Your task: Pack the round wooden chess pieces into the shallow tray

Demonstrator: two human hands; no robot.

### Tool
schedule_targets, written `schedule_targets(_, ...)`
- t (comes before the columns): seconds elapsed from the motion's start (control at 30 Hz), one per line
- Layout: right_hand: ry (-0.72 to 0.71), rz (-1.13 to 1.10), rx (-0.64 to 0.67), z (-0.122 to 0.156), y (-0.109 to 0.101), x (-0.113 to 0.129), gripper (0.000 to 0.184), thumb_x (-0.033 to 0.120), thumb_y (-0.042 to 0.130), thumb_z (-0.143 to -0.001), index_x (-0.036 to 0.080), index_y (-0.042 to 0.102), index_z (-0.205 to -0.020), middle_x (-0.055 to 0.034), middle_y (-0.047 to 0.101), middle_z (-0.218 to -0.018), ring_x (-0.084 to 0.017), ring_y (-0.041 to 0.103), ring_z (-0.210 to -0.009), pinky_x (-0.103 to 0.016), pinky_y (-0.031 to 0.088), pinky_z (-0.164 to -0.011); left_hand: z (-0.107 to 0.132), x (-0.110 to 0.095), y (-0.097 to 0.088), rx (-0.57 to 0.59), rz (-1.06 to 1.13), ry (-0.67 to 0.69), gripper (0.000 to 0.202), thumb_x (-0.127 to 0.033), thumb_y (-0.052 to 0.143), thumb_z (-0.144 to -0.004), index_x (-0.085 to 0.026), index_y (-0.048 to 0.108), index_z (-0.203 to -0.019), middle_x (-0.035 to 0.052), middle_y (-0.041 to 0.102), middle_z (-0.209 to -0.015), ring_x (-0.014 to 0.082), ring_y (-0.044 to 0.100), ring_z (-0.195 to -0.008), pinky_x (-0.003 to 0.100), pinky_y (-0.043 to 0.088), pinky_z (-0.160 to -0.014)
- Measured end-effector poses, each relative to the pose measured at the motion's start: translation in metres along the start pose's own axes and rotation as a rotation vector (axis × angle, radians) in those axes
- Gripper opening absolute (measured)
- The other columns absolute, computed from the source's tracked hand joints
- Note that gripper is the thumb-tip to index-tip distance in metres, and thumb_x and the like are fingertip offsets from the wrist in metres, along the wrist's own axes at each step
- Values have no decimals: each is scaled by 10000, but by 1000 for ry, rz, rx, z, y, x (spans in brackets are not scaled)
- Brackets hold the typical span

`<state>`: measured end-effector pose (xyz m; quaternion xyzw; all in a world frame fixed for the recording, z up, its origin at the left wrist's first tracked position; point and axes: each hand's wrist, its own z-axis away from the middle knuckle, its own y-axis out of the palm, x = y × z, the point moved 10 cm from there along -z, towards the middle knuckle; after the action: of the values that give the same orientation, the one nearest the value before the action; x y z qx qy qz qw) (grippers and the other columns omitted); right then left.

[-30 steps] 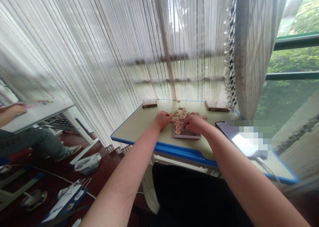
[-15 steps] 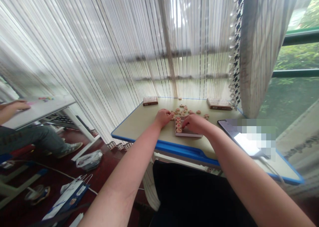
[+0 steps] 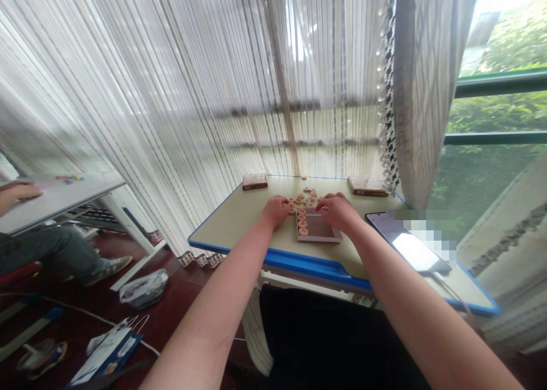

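A shallow open box (image 3: 319, 240) lies on the table, with a column of round wooden Chinese chess pieces (image 3: 303, 223) with red markings along its left side. Loose Chinese chess pieces (image 3: 308, 196) are scattered just beyond the box. My left hand (image 3: 277, 210) rests left of the box's far corner, its fingers closed around a Chinese chess piece at the edge of the scatter. Over the far right edge of the box is my right hand (image 3: 337, 209), fingers curled downward; what is between them is hidden.
Two flat boxes (image 3: 255, 182) (image 3: 368, 186) lie near the table's far edge. A phone (image 3: 405, 243) with a cable lies on the right side. Another person's hand (image 3: 19, 191) rests on a white table (image 3: 85, 199) at left. Bags (image 3: 144, 288) lie on the floor.
My right hand has moved out of the box to its far right edge, uncovering the box's bare floor. My left hand stays beside the loose pieces. The view has shifted slightly.
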<state>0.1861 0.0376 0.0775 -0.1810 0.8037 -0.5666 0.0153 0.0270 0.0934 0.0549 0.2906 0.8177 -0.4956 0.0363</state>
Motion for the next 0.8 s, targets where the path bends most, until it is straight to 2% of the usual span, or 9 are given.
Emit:
schedule_targets(0.1, 60, 15, -84, 6, -12, -9, 269, 200, 480, -743, 260, 688, -901, -44, 606, -1001, -230, 437, -937, -309, 343, -816, -1, 3, -2, -34, 17, -6, 244, -298, 496, -757, -160, 673, -855, 71, 657, -877, 169, 575, -876, 287, 420, -856)
schedule_targets(0.2, 83, 23, -124, -1, -16, -16, 313, 213, 461, -754, 265, 655, -994, -46, 594, -1038, -228, 452, -959, -317, 342, -833, -3, 15, -13, -158, -11, -70, 235, -213, 489, -739, -167, 661, -893, 75, 648, -951, 190, 546, -987, 334, 366, -950)
schedule_targets(0.33, 139, 46, -3, -33, 0, -34, 365, 202, 460, -736, 244, 621, -1061, -62, 608, -1033, -219, 496, -930, -332, 355, -819, -7, 29, -20, -230, 24, -158, 379, -53, 430, -685, -161, 628, -990, 72, 634, -1026, 179, 538, -1032, 321, 364, -974)
schedule_targets(0.47, 27, 173, 103, -66, 16, -33, 351, 191, 501, -709, 238, 641, -1028, -75, 627, -1019, -245, 479, -991, -353, 333, -861, -6, 36, -38, -418, 97, -195, 512, 8, 371, -666, -146, 552, -1119, 83, 609, -1089, 180, 520, -1061, 317, 389, -953)
schedule_targets(0.53, -76, 177, 181, -73, 28, -21, 350, 179, 495, -715, 240, 645, -1024, -64, 632, -1020, -223, 496, -987, -341, 321, -892, -11, 42, -34, -390, 133, -208, 540, 24, 367, -638, -156, 558, -1111, 69, 623, -1057, 167, 542, -1020, 295, 411, -922)
schedule_targets(0.67, -303, 110, 264, -81, 44, 15, 337, 167, 458, -744, 251, 659, -1001, -41, 618, -1075, -194, 514, -1004, -314, 315, -927, -21, 71, -4, -175, 273, -370, 442, -12, 399, -622, -172, 630, -964, 37, 673, -885, 137, 607, -824, 244, 470, -785)
schedule_targets(0.73, -332, 108, 279, -90, 49, 21, 360, 142, 470, -729, 252, 652, -1019, -47, 616, -1084, -194, 518, -1016, -300, 340, -910, -24, 78, 5, -115, 296, -403, 382, -43, 422, -631, -176, 654, -904, 35, 680, -864, 146, 609, -811, 251, 468, -772)
schedule_targets(0.8, -263, 154, 296, -107, 53, 12, 399, 111, 502, -699, 222, 634, -1059, -77, 617, -1085, -203, 541, -993, -295, 381, -867, -27, 76, 9, -79, 275, -387, 368, -72, 445, -638, -189, 663, -911, 33, 677, -895, 158, 604, -820, 263, 465, -764)
